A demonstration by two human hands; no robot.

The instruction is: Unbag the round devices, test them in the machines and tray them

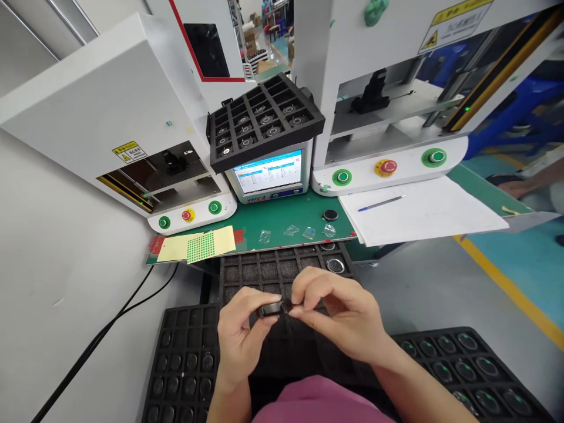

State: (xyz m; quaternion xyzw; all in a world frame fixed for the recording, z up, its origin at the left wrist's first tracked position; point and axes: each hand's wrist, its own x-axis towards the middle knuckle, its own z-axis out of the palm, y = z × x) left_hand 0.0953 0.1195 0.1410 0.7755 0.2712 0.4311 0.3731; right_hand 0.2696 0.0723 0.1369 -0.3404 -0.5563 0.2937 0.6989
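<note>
My left hand (244,329) pinches a small round black part (271,308), perhaps a watch body, between thumb and fingers. At the part's right side, my right hand (337,311) has thumb and forefinger pressed together; whatever they grip there is too small to name. Both hands are above a black foam tray (249,273) with square pockets, where a round part with a shiny rim (335,266) sits at the far right. Another dark round part (330,215) lies on the green bench top beyond, near several pieces of clear film (308,233).
Two white machines (154,117) with buttons flank a screen (268,173), which has a black foam tray (268,120) of round parts above it. A pen (381,203) lies on paper (423,217). Trays of round parts (462,367) stand low at both sides. Cables (118,317) hang left.
</note>
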